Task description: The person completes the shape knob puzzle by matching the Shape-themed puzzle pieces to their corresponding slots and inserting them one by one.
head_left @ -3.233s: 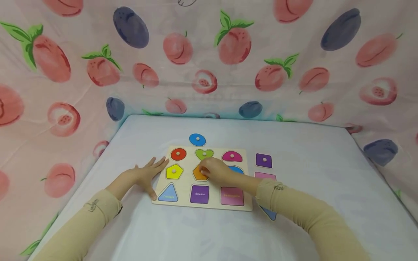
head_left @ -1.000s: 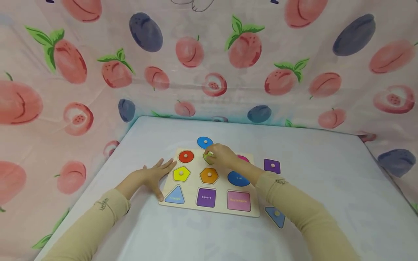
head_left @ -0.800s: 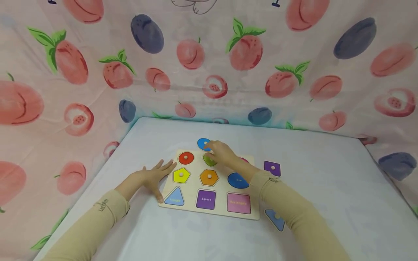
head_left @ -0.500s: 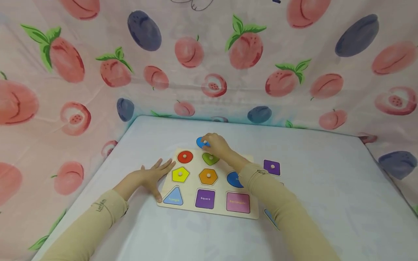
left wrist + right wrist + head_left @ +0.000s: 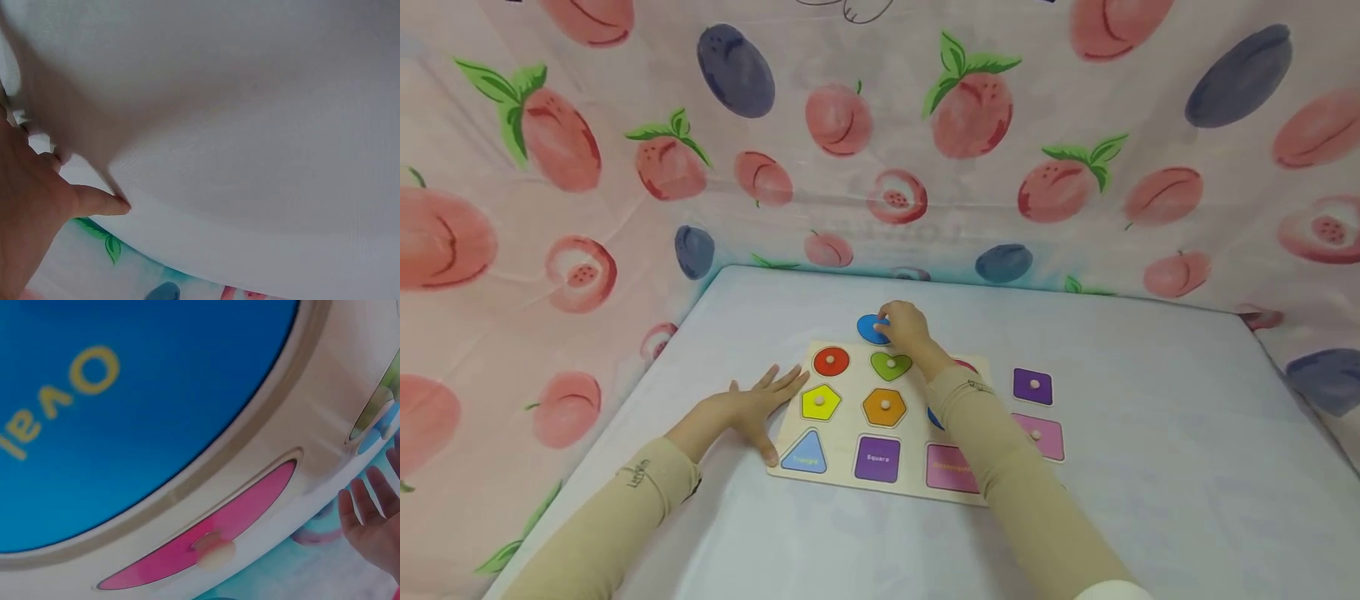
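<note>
Right hand point(image 5: 904, 327) pinches the knob of the blue oval piece point(image 5: 871, 330) beyond the puzzle board point(image 5: 850, 479). Left hand point(image 5: 747, 410) lies flat, fingers spread, steadying the board's edge. Pickup step, I judge; next needs a lift and alignment over the empty oval slot point(image 5: 119, 412).

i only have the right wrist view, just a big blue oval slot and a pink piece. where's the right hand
Observer: The right hand is past the far edge of the puzzle board, on the blue oval piece lying on the white surface.
Operator: is it gripping it
Observer: Its fingers curl over the piece's knob; it looks like a pinch.
Operator: and the left hand
Observer: The left hand lies flat with fingers spread, against the board's left edge.
Operator: any other loose pieces
Observer: Yes, a purple square piece and a pink rectangle piece lie off the board to its right.
</note>
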`<control>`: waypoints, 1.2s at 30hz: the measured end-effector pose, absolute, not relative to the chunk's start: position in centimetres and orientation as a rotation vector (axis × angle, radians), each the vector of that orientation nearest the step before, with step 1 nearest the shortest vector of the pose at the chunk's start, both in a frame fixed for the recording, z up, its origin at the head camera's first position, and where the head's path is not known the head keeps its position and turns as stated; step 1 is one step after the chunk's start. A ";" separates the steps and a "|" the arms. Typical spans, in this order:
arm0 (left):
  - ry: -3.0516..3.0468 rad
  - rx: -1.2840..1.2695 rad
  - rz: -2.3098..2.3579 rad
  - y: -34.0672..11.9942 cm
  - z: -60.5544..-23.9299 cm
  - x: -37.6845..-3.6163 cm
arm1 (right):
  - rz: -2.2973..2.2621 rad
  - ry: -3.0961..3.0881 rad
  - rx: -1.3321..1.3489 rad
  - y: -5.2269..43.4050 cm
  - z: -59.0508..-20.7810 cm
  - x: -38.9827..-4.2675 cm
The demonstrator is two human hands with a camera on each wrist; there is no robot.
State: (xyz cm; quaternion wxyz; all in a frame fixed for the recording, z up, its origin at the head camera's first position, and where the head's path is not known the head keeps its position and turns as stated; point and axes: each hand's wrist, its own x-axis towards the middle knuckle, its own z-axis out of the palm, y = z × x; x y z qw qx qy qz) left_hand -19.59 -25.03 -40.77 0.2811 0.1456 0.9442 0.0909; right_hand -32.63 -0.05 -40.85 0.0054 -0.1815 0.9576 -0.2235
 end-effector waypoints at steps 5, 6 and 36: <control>2.527 0.394 0.226 -25.0 -40.8 -19.6 | -0.608 3.028 -0.463 -0.8 -41.2 -33.1; 2.526 0.392 0.220 -25.0 -40.7 -19.6 | -0.583 3.037 -0.447 -1.0 -41.3 -33.1; 2.518 0.409 0.196 -25.3 -40.8 -19.5 | -0.553 3.109 -0.432 -2.2 -41.7 -32.6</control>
